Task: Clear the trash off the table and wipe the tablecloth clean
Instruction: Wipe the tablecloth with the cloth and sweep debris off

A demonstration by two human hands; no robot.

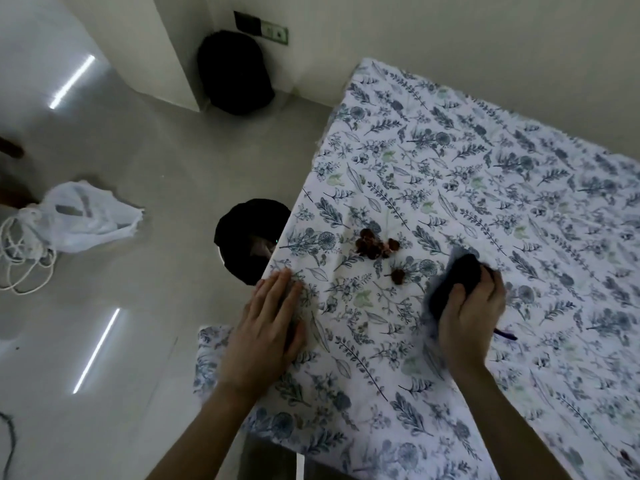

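Note:
A white tablecloth [485, 209] with a blue leaf print covers the table. Dark brown crumbs of trash [375, 245] lie in a small heap near the table's left edge, and one more brown piece [397, 276] sits just below them. My right hand [472, 313] grips a dark bunched cloth [453, 282] pressed on the tablecloth, right of the crumbs. My left hand [268, 327] lies flat with straight fingers on the tablecloth at its left edge. A black bin [242, 237] stands on the floor directly under that edge.
A white plastic bag [86, 216] and a coil of white cord [24, 258] lie on the grey floor to the left. A black backpack [235, 72] leans in the far corner. A thin dark stick [505, 335] lies beside my right wrist.

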